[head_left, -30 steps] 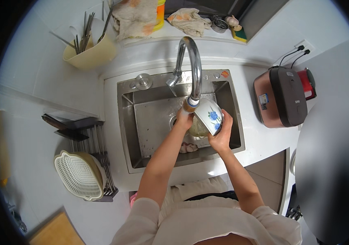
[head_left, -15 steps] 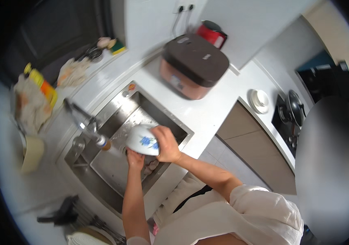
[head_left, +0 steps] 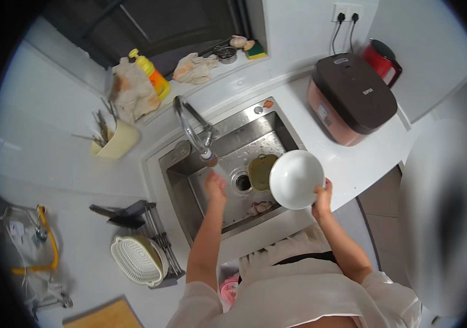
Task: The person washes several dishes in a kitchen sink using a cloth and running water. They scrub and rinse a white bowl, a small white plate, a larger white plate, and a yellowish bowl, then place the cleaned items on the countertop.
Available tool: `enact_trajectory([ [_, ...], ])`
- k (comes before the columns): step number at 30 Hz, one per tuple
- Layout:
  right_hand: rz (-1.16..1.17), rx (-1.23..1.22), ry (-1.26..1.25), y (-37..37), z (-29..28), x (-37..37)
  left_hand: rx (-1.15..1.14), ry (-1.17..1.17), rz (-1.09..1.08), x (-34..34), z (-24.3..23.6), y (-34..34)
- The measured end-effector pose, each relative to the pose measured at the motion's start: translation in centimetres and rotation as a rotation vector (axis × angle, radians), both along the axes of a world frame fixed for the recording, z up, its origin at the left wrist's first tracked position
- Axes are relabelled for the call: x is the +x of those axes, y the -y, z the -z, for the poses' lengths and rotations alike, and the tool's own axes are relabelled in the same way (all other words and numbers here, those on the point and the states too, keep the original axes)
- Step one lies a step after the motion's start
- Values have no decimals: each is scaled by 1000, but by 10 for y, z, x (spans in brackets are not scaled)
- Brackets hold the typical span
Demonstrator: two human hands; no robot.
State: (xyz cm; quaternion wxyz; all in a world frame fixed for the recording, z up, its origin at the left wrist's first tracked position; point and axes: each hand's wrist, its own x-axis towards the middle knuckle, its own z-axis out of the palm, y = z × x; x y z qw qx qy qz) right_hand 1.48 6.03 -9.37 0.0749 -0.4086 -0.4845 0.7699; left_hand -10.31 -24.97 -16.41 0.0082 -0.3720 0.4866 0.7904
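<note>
A white bowl hangs over the sink's right edge, its white inside facing up. My right hand is closed on its rim, with the thumb on the inner side. Beneath the tap, my left hand is held over the sink with nothing in it. Its fingers look loosely apart, though slightly blurred. Partly covered by the bowl, an olive-green container sits in the sink by the round drain. Several garlic-like pieces lie near the sink's front wall.
A brown and pink rice cooker and red kettle stand back right. A yellow bottle, cloths and sponge line the sill. At left are a utensil holder, knife rack and basket.
The bowl has moved right, out from over the sink's middle, and turned its inside upward. My left hand has let go and moved left under the tap. The view has swung left.
</note>
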Motion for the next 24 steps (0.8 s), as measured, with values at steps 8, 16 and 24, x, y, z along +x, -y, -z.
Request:
enact_trajectory([
  [8, 47, -362, 67, -42, -35, 24, 141, 71, 60, 30, 19, 52],
  [16, -24, -471, 52, -101, -51, 47, 431, -16, 1143, 99, -106, -203],
  [24, -120, -345, -76, -193, -35, 99, 338, 55, 1082, 103, -69, -309],
])
